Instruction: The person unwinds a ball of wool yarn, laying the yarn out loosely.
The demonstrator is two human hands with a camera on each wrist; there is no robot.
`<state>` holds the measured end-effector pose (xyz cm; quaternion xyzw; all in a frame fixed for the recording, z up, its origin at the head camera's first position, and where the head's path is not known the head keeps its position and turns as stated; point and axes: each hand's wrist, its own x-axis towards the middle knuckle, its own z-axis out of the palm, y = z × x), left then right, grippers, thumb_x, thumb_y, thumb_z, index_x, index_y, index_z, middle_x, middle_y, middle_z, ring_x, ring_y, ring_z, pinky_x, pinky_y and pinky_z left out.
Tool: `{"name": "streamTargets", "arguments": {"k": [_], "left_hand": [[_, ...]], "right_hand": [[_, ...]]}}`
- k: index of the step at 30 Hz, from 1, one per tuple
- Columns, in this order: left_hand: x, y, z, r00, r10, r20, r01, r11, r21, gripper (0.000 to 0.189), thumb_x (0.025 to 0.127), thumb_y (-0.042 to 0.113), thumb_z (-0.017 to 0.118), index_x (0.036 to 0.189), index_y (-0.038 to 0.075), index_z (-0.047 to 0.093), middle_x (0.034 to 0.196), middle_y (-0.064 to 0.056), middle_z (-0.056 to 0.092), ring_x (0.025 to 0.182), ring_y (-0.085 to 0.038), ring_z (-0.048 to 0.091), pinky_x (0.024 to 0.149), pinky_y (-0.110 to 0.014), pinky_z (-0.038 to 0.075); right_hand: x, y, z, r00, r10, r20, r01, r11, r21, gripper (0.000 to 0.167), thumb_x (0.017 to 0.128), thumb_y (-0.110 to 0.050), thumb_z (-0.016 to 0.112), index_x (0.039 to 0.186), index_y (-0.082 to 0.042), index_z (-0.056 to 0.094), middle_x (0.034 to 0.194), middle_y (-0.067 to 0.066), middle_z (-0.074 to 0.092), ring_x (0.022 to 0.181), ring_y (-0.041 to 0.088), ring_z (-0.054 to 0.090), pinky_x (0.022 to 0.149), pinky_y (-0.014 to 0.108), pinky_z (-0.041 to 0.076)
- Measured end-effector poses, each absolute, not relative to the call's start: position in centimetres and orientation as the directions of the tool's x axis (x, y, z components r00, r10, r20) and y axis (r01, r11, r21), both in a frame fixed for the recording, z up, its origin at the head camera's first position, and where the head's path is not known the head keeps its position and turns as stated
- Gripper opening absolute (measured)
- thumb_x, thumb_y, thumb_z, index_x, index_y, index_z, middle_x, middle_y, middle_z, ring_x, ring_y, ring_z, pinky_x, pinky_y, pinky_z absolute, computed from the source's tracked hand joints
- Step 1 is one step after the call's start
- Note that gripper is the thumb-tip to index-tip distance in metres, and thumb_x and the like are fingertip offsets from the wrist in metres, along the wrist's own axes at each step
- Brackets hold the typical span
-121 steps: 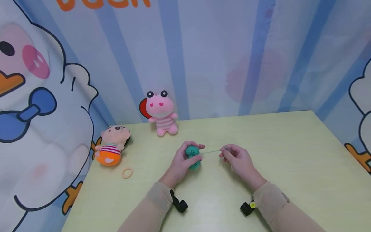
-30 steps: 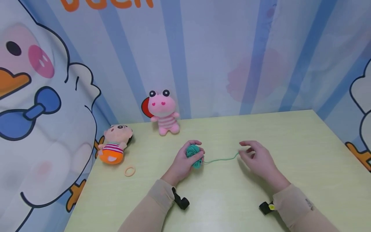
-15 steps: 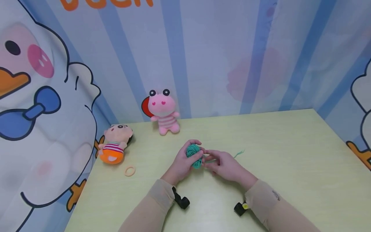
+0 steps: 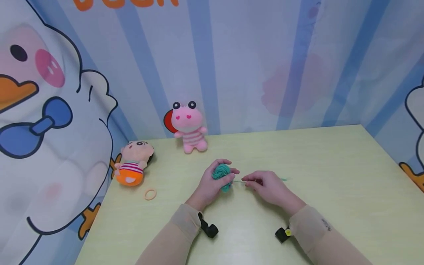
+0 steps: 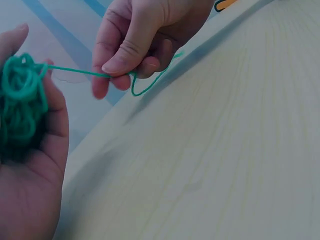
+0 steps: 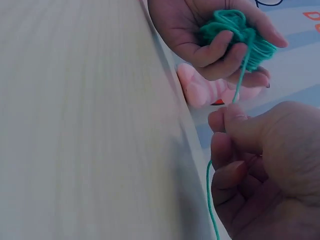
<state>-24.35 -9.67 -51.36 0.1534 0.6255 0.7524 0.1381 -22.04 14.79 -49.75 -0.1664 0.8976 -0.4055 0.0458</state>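
A ball of green yarn (image 4: 221, 172) sits in my left hand (image 4: 207, 186), the fingers and thumb curled round it above the table. My right hand (image 4: 269, 187), a little to the right, pinches the strand (image 5: 75, 71) that leaves the ball. Between the two hands the strand runs straight and taut. Past the right fingers a loose tail (image 5: 145, 92) loops down in the left wrist view. In the right wrist view the yarn ball (image 6: 232, 30) shows its wound loops between the left fingers, and the right thumb and forefinger meet on the strand.
On the pale wooden table (image 4: 331, 165), a pink plush toy (image 4: 188, 125) stands at the back and a plush doll in orange shorts (image 4: 132, 165) sits at the left. A small wooden ring (image 4: 150, 194) lies in front of the doll. A printed curtain (image 4: 245, 66) hangs behind.
My right hand drew the strand out to the right, let go of its end, came back to the ball and now pinches the strand nearer it. The left hand keeps holding the ball in place.
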Motion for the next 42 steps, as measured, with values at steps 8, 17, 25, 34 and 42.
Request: {"name": "streamTargets", "arguments": {"k": [8, 17, 25, 34, 42], "left_hand": [[-24.0, -9.5, -51.0, -0.892, 0.450, 0.053, -0.089, -0.289, 0.953, 0.044, 0.110, 0.006, 0.060, 0.151, 0.002, 0.044, 0.098, 0.003, 0.063, 0.093, -0.012, 0.072, 0.086, -0.027, 0.064], [-24.1, -9.5, -51.1, -0.893, 0.450, 0.007, -0.141, -0.294, 0.945, 0.033, 0.109, 0.000, 0.060, 0.138, 0.002, 0.046, 0.118, -0.009, 0.065, 0.095, -0.019, 0.076, 0.084, -0.032, 0.068], [-24.4, -9.3, -51.6, -0.940, 0.341, 0.005, -0.074, -0.220, 0.973, 0.049, 0.107, 0.001, 0.067, 0.149, -0.007, 0.043, 0.105, -0.003, 0.068, 0.090, -0.015, 0.071, 0.077, -0.025, 0.062], [-24.5, -9.3, -51.6, -0.942, 0.336, 0.002, -0.077, -0.223, 0.972, 0.052, 0.104, -0.003, 0.065, 0.150, -0.006, 0.043, 0.106, -0.005, 0.069, 0.098, -0.019, 0.072, 0.081, -0.026, 0.062], [-24.4, -9.2, -51.6, -0.954, 0.298, -0.014, -0.077, -0.202, 0.976, 0.037, 0.103, 0.006, 0.072, 0.137, 0.006, 0.057, 0.100, 0.002, 0.062, 0.085, -0.014, 0.060, 0.076, -0.024, 0.056]], "right_hand": [[-21.5, 16.4, -49.7, -0.949, -0.287, 0.129, -0.290, 0.639, -0.712, 0.010, 0.108, -0.013, 0.071, 0.111, -0.014, 0.081, 0.102, -0.001, 0.078, 0.086, 0.015, 0.062, 0.077, 0.027, 0.054], [-21.0, 17.9, -49.2, -0.965, -0.202, 0.169, -0.261, 0.637, -0.726, 0.011, 0.108, -0.012, 0.070, 0.115, -0.010, 0.079, 0.102, 0.005, 0.079, 0.083, 0.018, 0.059, 0.074, 0.026, 0.051], [-20.5, 19.5, -49.1, -0.963, -0.205, 0.175, -0.266, 0.622, -0.737, 0.010, 0.108, -0.010, 0.070, 0.113, -0.008, 0.078, 0.100, 0.007, 0.077, 0.081, 0.017, 0.058, 0.071, 0.024, 0.051], [-20.5, 20.8, -49.0, -0.971, -0.167, 0.172, -0.239, 0.618, -0.749, 0.010, 0.108, -0.011, 0.069, 0.114, -0.008, 0.077, 0.093, 0.009, 0.072, 0.077, 0.016, 0.055, 0.065, 0.024, 0.048], [-20.5, 21.7, -48.8, -0.974, -0.133, 0.183, -0.225, 0.631, -0.742, 0.013, 0.109, -0.013, 0.069, 0.117, -0.006, 0.076, 0.094, 0.011, 0.073, 0.077, 0.016, 0.055, 0.065, 0.024, 0.048]]}}
